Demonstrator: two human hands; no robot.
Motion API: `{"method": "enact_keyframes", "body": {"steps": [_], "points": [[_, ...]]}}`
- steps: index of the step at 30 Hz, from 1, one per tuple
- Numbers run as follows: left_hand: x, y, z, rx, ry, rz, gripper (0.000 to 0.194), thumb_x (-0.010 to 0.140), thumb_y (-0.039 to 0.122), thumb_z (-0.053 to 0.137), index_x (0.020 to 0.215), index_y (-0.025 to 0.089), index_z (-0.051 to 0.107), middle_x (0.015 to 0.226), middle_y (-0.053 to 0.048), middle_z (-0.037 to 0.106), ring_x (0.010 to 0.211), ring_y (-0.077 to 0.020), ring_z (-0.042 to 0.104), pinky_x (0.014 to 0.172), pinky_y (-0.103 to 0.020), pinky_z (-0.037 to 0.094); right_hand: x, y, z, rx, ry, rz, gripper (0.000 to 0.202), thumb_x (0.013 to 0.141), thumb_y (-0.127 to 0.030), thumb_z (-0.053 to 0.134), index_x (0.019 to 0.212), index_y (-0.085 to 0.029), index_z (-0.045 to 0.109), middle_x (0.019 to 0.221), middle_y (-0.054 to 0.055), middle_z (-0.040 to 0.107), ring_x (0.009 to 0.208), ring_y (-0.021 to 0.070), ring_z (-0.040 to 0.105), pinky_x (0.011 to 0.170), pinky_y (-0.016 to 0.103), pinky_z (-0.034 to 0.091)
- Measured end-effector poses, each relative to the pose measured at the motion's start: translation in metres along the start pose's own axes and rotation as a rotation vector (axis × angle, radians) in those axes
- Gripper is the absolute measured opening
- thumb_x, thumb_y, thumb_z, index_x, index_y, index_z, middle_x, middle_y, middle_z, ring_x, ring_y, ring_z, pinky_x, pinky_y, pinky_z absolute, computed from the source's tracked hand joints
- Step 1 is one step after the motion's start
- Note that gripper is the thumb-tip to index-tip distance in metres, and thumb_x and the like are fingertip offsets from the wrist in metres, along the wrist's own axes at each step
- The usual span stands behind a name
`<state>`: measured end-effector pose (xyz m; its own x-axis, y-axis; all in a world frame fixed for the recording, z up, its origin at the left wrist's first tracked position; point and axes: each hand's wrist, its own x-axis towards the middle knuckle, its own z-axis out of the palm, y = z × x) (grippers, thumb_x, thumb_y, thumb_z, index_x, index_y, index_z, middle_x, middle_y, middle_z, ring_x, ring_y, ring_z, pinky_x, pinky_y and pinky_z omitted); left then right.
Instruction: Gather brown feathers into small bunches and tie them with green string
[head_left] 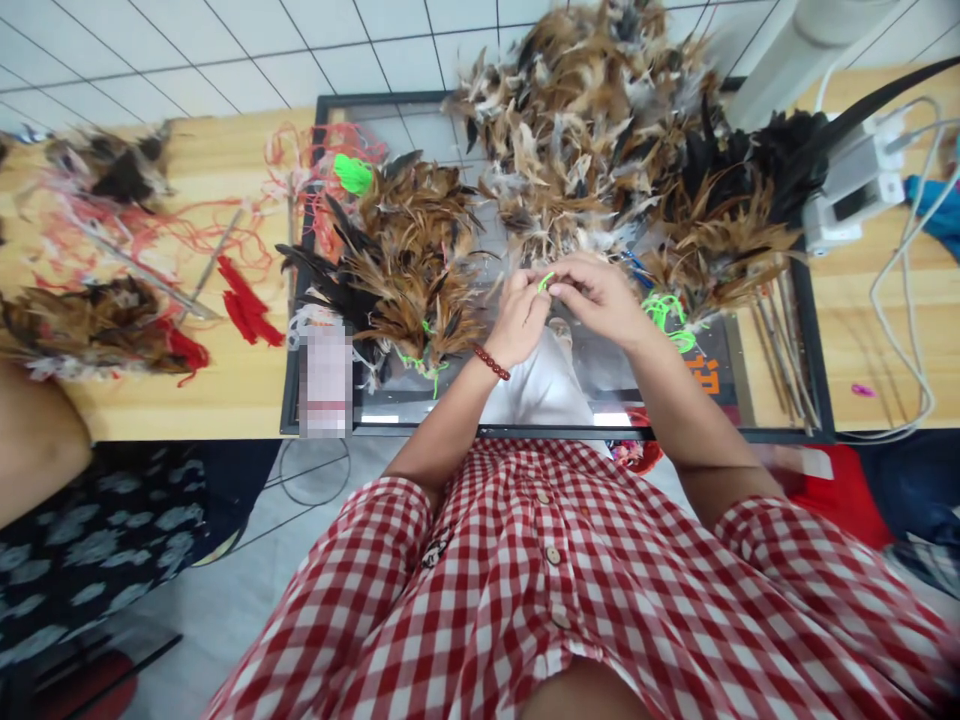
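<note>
My left hand (pixel 523 308) and my right hand (pixel 600 298) meet above the black-framed glass panel (pixel 465 431). Between their pinched fingertips is a short piece of bright green string (pixel 545 281). Whether feathers are held with it is too small to tell. A big heap of brown and white feathers (pixel 592 110) lies just beyond the hands. To their left is a bundle of brown and black feathers (pixel 424 260). More green string (pixel 671 320) lies beside my right wrist, below another brown feather bundle (pixel 720 245).
Thin sticks (pixel 780 350) lie at the panel's right side, near a white power strip (pixel 855 195) and cables. Red string (pixel 247 300), pink netting and more feathers (pixel 97 320) are on the left of the wooden table (pixel 247 405). Another person's arm (pixel 37 440) is at far left.
</note>
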<state>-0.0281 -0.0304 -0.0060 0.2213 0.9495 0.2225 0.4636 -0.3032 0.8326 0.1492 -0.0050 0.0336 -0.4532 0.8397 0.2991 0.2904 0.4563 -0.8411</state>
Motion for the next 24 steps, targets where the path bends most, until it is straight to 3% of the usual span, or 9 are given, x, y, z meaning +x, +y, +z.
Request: {"method": "enact_keyframes", "body": {"steps": [7, 11, 18, 21, 24], "points": [[0.005, 0.007, -0.002, -0.035, 0.016, -0.032, 0.038, 0.106, 0.045, 0.043, 0.088, 0.020, 0.066, 0.111, -0.012, 0.063, 0.114, -0.0270, 0.058, 0.112, -0.046, 0.042, -0.002, 0.002, 0.002, -0.131, 0.048, -0.028, 0.045, 0.098, -0.068, 0.056, 0.087, -0.026, 0.069, 0.085, 0.005, 0.069, 0.083, 0.0225, 0.063, 0.087, 0.044, 0.052], [0.027, 0.006, -0.002, -0.052, 0.086, -0.043, 0.034, 0.102, 0.049, 0.054, 0.086, 0.021, 0.066, 0.113, -0.011, 0.064, 0.119, -0.0260, 0.057, 0.115, -0.044, 0.040, 0.008, 0.013, 0.000, -0.226, 0.121, -0.041, 0.042, 0.099, -0.065, 0.055, 0.094, -0.025, 0.067, 0.092, 0.008, 0.066, 0.091, 0.0254, 0.062, 0.093, 0.049, 0.054], [0.080, -0.025, -0.008, -0.160, 0.240, 0.013, 0.037, 0.090, 0.058, 0.072, 0.091, 0.021, 0.076, 0.116, -0.011, 0.069, 0.126, -0.0258, 0.061, 0.119, -0.045, 0.043, 0.039, 0.040, -0.010, -0.247, 0.248, -0.145, 0.039, 0.103, -0.060, 0.051, 0.099, -0.024, 0.066, 0.100, 0.009, 0.068, 0.100, 0.0261, 0.064, 0.097, 0.051, 0.056], [0.087, -0.041, -0.007, -0.150, 0.257, 0.101, 0.035, 0.086, 0.059, 0.076, 0.092, 0.025, 0.076, 0.122, -0.010, 0.070, 0.128, -0.0255, 0.062, 0.117, -0.045, 0.047, 0.044, 0.043, -0.013, -0.223, 0.264, -0.184, 0.036, 0.101, -0.060, 0.055, 0.097, -0.026, 0.066, 0.101, 0.008, 0.070, 0.095, 0.0247, 0.065, 0.091, 0.048, 0.060], [0.083, -0.050, -0.005, -0.076, 0.235, 0.154, 0.029, 0.092, 0.055, 0.070, 0.095, 0.026, 0.075, 0.129, -0.010, 0.069, 0.132, -0.0242, 0.062, 0.119, -0.045, 0.047, 0.044, 0.043, -0.014, -0.195, 0.219, -0.188, 0.030, 0.097, -0.055, 0.062, 0.107, -0.028, 0.070, 0.115, 0.009, 0.073, 0.094, 0.0237, 0.068, 0.087, 0.045, 0.062]]}}
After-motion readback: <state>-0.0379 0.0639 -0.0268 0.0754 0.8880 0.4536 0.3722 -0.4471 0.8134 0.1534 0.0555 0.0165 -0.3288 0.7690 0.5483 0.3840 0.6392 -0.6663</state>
